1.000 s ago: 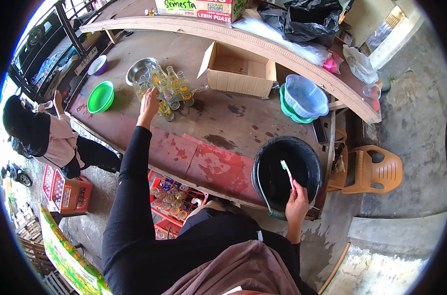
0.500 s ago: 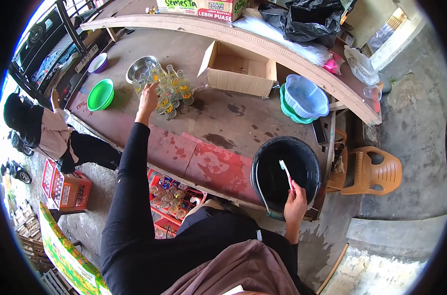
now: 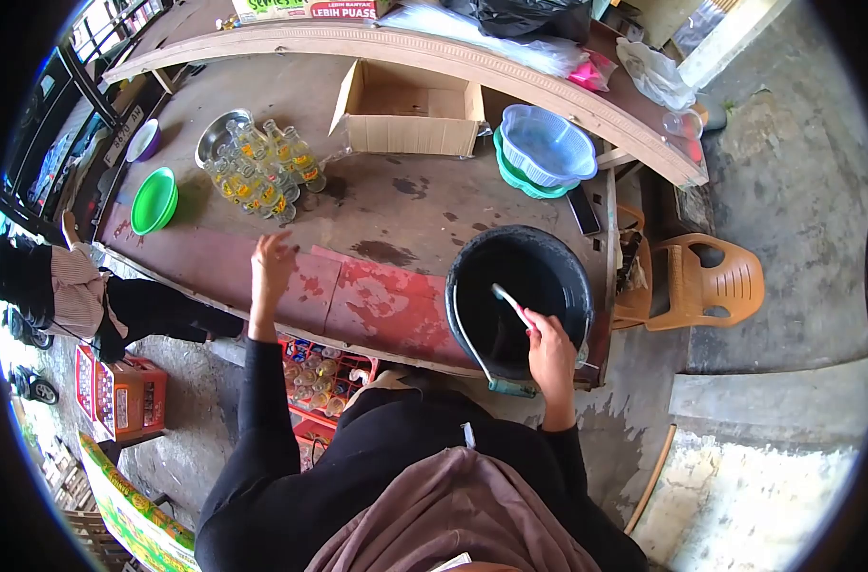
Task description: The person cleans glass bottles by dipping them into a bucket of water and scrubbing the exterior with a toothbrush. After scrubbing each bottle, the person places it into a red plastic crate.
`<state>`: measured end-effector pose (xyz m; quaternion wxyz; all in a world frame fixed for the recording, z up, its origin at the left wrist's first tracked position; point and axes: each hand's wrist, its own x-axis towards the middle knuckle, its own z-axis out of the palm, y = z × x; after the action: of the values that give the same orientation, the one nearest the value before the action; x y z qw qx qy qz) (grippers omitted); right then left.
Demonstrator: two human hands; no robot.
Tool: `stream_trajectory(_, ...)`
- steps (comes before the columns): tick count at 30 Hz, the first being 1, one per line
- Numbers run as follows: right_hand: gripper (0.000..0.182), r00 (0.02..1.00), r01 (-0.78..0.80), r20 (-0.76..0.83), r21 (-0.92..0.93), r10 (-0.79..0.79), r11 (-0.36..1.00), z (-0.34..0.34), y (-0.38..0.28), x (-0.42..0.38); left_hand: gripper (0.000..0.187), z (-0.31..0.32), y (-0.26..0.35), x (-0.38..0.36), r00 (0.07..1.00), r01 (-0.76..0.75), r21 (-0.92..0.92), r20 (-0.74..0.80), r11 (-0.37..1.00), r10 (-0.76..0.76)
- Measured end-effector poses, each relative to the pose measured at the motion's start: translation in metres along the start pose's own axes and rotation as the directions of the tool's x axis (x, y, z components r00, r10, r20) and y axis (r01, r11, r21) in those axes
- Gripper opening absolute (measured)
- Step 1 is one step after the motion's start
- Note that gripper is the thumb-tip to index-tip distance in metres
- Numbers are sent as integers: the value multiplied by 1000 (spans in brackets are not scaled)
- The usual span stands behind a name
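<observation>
**Operator:** Fingers (image 3: 279, 244) of the left hand (image 3: 270, 270): what is their condition?

**Inspector:** Spread and released, grasping nothing. The hand is raised above the near edge of the table (image 3: 396, 214), palm away from the camera, short of the cluster of glass bottles (image 3: 262, 172).

**Operator:** Proceed from the largest item downward, all positions referenced to the table.

**Inspector:** The table is a long brown surface with red patches at its near edge. A cardboard box (image 3: 410, 119), open and on its side, lies toward its far side. A black bucket (image 3: 520, 296) sits at its near right corner. Stacked plastic baskets (image 3: 544, 148), blue over green, stand on its right part, beyond the bucket. A red crate (image 3: 324, 377) holding bottles sits under its near edge. A green bowl (image 3: 154, 200) rests on its left part, just left of the bottle cluster; a metal bowl (image 3: 215, 138) sits behind the cluster.

**Operator:** And the right hand (image 3: 550, 353)?

**Inspector:** Clenched around the handle of a toothbrush (image 3: 512, 303). The hand sits at the near rim of the bucket; the brush head points into the bucket's dark interior.

**Operator:** Other personnel?

**Inspector:** One person (image 3: 81, 300) in a striped top stands off the table's left end.
</observation>
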<state>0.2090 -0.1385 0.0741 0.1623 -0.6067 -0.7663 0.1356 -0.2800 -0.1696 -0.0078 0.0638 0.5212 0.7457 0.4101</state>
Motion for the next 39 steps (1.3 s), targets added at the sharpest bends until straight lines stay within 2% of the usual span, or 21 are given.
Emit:
stream_trajectory(1,31,999,-35,4,-73,36,997,0,3,7,32,6,12,-12,1000,-11,-23,13,1000,12)
stream_trajectory(3,28,996,-83,13,-149,86,985,8,14,20,33,20,41,-34,991,124,-179,65,976,-114)
stream_trajectory(4,27,987,-90,115,-208,115,974,11,19,23,34,30,42,-43,979,183,-240,128,954,-156)
stream_trajectory(5,26,966,-86,214,-267,146,960,14,23,26,34,39,43,-50,986,129,-216,130,968,-102)
stream_trajectory(7,25,957,-6,286,-169,55,986,15,22,28,34,42,66,-61,988,91,-205,138,975,-63)
stream_trajectory(9,25,973,5,229,-59,8,998,9,15,33,35,45,81,-67,985,82,-166,165,983,-54)
stream_trajectory(11,22,986,-82,132,-165,104,983,4,13,41,36,46,92,-75,981,114,-198,177,974,-79)
stream_trajectory(13,21,993,-10,118,-127,25,992,3,21,42,37,40,115,-78,977,112,-180,200,977,-75)
stream_trajectory(15,21,986,36,160,56,-45,998,-6,23,39,39,43,136,-84,970,134,-301,236,944,-62)
stream_trajectory(19,23,993,110,-48,128,-105,986,-20,27,32,37,62,149,-101,968,-94,-241,203,966,145)
stream_trajectory(22,28,993,116,-10,172,-116,978,-29,33,29,36,71,148,-118,971,-77,-237,204,968,127)
stream_trajectory(23,28,991,133,-13,214,-134,968,-26,37,30,40,81,134,-125,964,-163,-226,169,960,204)
stream_trajectory(25,28,992,126,-48,297,-117,947,-32,17,29,42,63,143,-128,981,-60,-220,165,974,98)
stream_trajectory(28,29,973,215,37,207,-227,954,-31,6,34,44,42,140,-122,985,147,-223,116,964,-123)
stream_trajectory(29,29,975,203,46,199,-216,959,-29,-1,37,50,46,107,-124,997,-73,11,23,997,73)
stream_trajectory(30,29,968,234,28,256,-249,938,-25,-9,39,52,30,104,-114,994,-73,65,-74,995,78)
stream_trajectory(31,29,960,261,16,308,-279,915,-22,-15,38,52,12,102,-106,984,84,-38,-157,996,-89)
stream_trajectory(32,30,947,275,106,225,-304,935,-27,-22,35,53,-2,84,-104,963,18,144,-269,989,21)
stream_trajectory(34,29,940,290,110,237,-322,927,-23,-29,29,52,-25,53,-113,940,277,170,-255,946,-229)
stream_trajectory(35,29,941,297,89,241,-325,924,-18,-31,27,50,-34,41,-120,929,325,251,-267,912,-257)
stream_trajectory(39,29,925,275,163,337,-344,900,-9,-37,12,42,-44,-8,-167,897,434,243,-210,867,-390)
